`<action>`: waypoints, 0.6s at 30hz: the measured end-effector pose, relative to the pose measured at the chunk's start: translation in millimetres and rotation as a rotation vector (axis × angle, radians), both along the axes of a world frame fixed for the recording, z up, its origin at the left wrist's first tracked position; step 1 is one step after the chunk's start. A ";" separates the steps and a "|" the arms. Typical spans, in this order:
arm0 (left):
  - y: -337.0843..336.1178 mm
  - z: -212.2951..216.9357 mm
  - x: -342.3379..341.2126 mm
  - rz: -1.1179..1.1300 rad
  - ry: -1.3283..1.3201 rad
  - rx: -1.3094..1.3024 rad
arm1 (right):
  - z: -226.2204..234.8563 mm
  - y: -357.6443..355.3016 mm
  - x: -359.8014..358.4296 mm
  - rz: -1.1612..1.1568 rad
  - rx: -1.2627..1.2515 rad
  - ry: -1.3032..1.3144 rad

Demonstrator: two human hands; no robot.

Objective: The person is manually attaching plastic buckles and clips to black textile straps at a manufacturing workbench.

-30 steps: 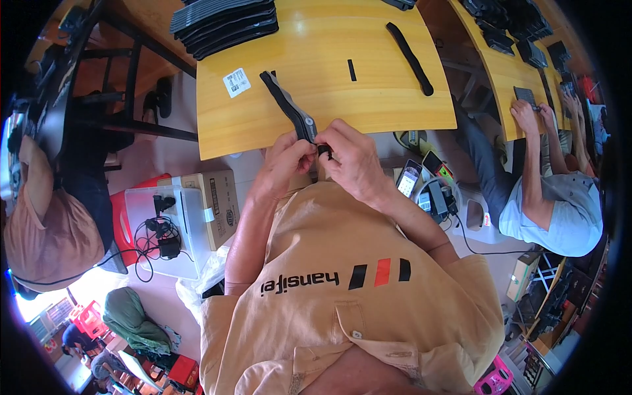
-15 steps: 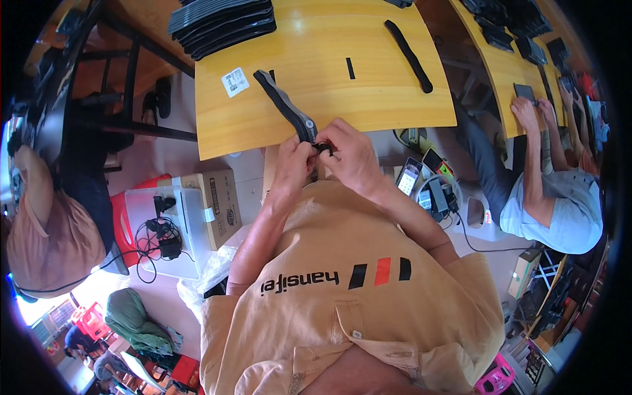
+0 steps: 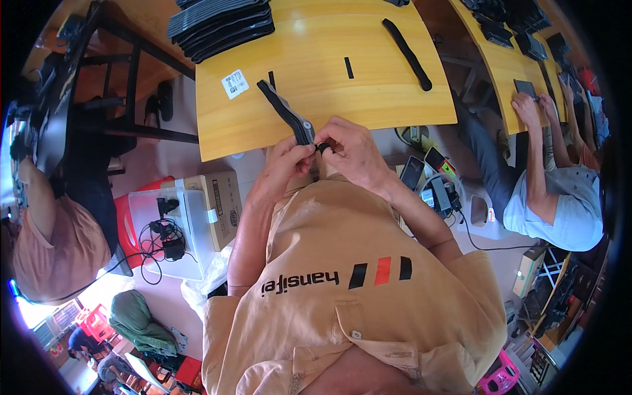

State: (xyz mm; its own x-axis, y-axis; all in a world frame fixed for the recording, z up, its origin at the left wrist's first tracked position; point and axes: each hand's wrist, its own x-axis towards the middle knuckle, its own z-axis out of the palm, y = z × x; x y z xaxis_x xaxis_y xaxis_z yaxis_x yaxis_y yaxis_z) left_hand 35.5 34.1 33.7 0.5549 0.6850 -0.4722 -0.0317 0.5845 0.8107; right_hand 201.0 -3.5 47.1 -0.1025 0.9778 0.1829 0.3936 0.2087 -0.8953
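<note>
A narrow black and grey strap [image 3: 284,110], seemingly of fabric, slants from the table down to my hands. A small round pale disc shows near its lower end. My left hand [image 3: 284,166] pinches that lower end just off the table's front edge. Close beside it, my right hand [image 3: 353,153] has its fingers closed on a small black piece [image 3: 322,147] at the same end. Whether that piece is part of the strap, I cannot tell. The strap's far end points up over the yellow table [image 3: 309,99].
Another black strap [image 3: 407,54] lies at the table's right. Two short black strips, a white label [image 3: 234,83] and a stack of black ribbed pieces [image 3: 220,29] are also there. A phone [image 3: 412,172] and plastic bin with cables [image 3: 172,237] sit below. Co-workers flank me.
The strap's far end has dropped slightly toward me. My hands stay together at its lower end, with the left hand's fingers slightly shifted. The phone's lit screen has gone dark.
</note>
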 end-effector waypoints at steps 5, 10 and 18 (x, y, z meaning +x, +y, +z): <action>1.1 0.6 0.7 -0.053 0.040 0.071 | -0.2 0.0 -0.6 -0.014 0.017 -0.005; 1.4 4.1 1.7 -0.008 0.038 0.078 | 1.9 2.0 -0.5 -0.006 0.017 0.010; 1.4 -6.9 12.1 0.196 0.056 0.020 | -3.9 -0.7 -16.1 -0.110 0.284 -0.242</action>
